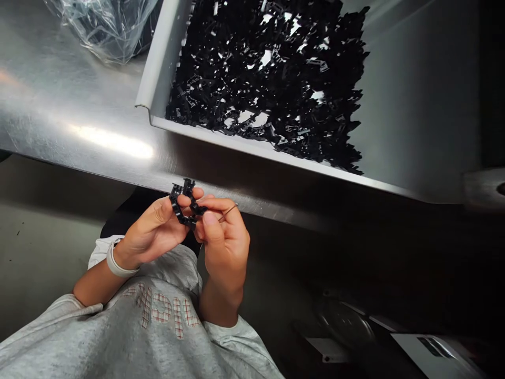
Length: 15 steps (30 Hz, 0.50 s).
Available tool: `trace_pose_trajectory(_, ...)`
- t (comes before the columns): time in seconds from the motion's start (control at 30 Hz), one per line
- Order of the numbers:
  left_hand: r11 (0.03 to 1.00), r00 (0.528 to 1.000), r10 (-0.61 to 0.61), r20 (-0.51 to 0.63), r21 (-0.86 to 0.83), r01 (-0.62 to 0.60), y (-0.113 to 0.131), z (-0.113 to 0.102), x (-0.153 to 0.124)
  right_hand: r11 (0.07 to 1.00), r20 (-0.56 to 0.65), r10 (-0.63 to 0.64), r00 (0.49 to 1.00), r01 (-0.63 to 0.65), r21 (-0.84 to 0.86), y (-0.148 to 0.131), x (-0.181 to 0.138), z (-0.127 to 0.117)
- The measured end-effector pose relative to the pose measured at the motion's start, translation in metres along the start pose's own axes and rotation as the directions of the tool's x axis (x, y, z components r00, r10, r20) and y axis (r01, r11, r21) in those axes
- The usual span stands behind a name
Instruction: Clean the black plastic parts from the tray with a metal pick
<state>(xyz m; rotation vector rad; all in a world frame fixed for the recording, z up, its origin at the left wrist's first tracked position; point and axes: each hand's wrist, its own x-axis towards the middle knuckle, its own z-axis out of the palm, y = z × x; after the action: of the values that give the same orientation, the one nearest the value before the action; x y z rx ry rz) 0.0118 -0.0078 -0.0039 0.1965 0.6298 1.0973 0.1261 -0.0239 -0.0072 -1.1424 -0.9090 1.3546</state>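
My left hand [155,231] is closed round a small black plastic part [184,202], pinching it between thumb and fingers. My right hand [223,242] is closed too. Its fingertips touch the same black part, and a thin metal pin [229,210] sticks out between its fingers. Both hands are held close together, just below the front edge of the steel table [79,105]. A pale band sits on my left wrist.
A slanted steel tray [161,68] on the table holds a big heap of several black plastic parts [272,79]. A crumpled clear plastic bag [106,26] lies at the table's far left. Dark floor and some equipment [347,321] lie below right.
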Motion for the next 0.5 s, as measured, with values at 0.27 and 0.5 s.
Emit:
trace_pose_trajectory(0.27,0.999,1.000,0.027,-0.005,0.031,-0.026,-0.0006,-0.0023,-0.0021,0.986,-0.083,-0.145,0.986,0.137,-0.098,-0.0045,-0.0044,0.0044)
trace_pose_trajectory(0.5,0.995,0.996,0.058,-0.073,0.088,-0.052,-0.0017,-0.0038,-0.0032,0.977,-0.092,-0.149,0.985,0.133,-0.165,-0.0024,-0.0063,0.0075)
